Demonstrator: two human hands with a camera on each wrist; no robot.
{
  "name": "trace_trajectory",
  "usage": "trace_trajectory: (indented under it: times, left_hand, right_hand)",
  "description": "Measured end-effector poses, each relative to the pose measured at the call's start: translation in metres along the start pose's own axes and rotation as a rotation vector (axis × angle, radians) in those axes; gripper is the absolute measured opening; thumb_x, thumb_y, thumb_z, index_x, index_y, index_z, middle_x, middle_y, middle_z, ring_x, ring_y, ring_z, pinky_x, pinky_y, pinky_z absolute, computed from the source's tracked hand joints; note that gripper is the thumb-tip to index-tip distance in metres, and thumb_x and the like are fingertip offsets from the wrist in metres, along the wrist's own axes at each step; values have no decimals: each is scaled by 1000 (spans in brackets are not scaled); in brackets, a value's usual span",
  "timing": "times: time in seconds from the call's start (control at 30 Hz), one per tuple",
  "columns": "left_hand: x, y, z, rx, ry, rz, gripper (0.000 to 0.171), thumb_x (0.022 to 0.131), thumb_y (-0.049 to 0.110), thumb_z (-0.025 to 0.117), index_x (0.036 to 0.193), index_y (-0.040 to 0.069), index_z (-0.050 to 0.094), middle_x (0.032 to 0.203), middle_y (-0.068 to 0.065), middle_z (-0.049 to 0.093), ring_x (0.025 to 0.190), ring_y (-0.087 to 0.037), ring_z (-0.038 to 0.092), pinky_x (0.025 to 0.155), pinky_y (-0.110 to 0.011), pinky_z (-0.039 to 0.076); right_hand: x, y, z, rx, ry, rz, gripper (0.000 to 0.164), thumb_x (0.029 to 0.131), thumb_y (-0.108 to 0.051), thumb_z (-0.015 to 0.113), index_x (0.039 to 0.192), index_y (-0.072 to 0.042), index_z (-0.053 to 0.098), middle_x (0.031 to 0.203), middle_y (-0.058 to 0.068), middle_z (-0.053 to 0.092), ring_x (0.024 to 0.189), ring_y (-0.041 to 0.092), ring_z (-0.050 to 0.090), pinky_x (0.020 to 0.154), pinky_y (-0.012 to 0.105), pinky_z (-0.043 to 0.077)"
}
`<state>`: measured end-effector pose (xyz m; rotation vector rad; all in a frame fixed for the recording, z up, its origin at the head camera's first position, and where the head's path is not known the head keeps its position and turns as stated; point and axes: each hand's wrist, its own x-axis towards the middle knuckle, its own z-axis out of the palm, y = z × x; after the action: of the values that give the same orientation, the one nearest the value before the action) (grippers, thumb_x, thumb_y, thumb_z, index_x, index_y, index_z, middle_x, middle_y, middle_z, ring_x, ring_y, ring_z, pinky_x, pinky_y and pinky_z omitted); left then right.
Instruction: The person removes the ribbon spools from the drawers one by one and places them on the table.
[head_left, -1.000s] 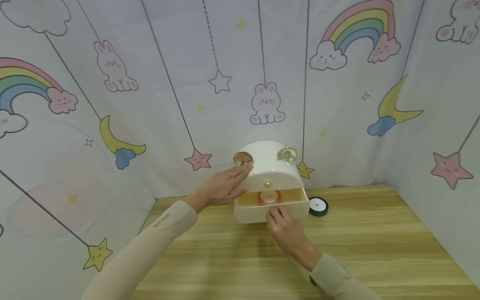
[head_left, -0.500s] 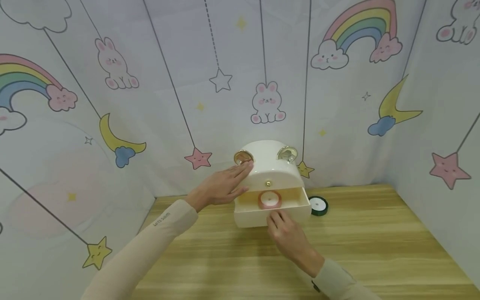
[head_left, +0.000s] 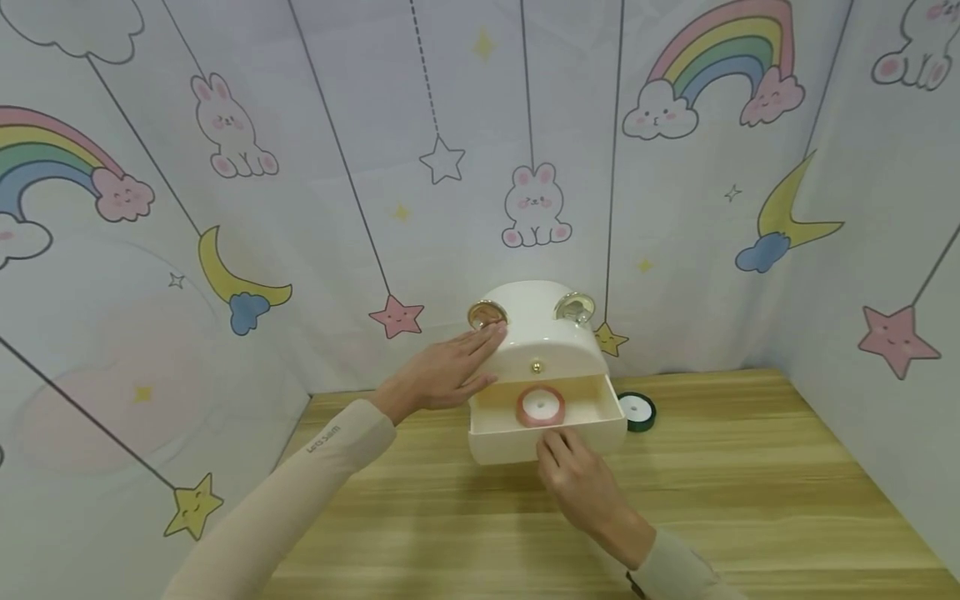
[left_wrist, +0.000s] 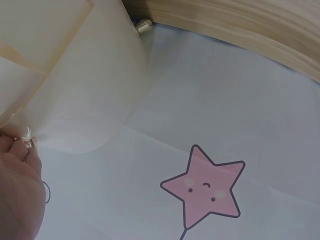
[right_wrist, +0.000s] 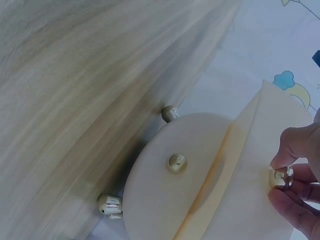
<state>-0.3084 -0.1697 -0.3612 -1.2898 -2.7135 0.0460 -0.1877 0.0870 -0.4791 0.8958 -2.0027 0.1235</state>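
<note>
A white storage box (head_left: pixel 534 321) with gold ear-shaped ornaments stands on the table near the back wall. My left hand (head_left: pixel 446 371) rests on its upper left side with the fingers straight, beside the left gold ear (head_left: pixel 487 315). Below a front with a gold knob (head_left: pixel 536 367), a drawer (head_left: pixel 502 446) is pulled out. A pink-rimmed white ribbon spool (head_left: pixel 542 406) lies inside it. My right hand (head_left: pixel 585 487) pinches that drawer's gold knob (right_wrist: pixel 278 178) between thumb and fingers, as the right wrist view shows. Another knob (right_wrist: pixel 177 163) sits on the closed front below.
A dark green ribbon spool (head_left: pixel 637 412) with a white centre lies on the wood-grain table (head_left: pixel 720 492), right of the box. Gold feet (right_wrist: pixel 110 205) hold the box off the table. A cloth wall (head_left: pixel 337 167) printed with stars, rabbits and rainbows stands behind and at both sides.
My right hand has drawn the drawer further out toward me, so more of the pink spool shows. My left hand has stayed in place on the box.
</note>
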Motion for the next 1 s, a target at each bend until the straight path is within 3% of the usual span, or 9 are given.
trace_trajectory:
  times: [0.27,1.0]
  left_hand:
    - [0,1,-1,0,-10,-2,73,113,47,37,170,11,11,178,-7,15,164,-24,24,134,-39,26]
    - [0,1,1,10,1,-1,74,113,46,39,170,10,10,178,-8,16,164,-24,24,134,-40,27]
  right_hand:
    - [-4,-1,-1,9,39,-6,46,107,-7,32,90,6,73,90,13,68,83,26,62,71,32,59]
    - [-5,-8,-7,4,28,-2,49,107,-8,30,90,4,74,89,11,69,82,24,63,72,30,59]
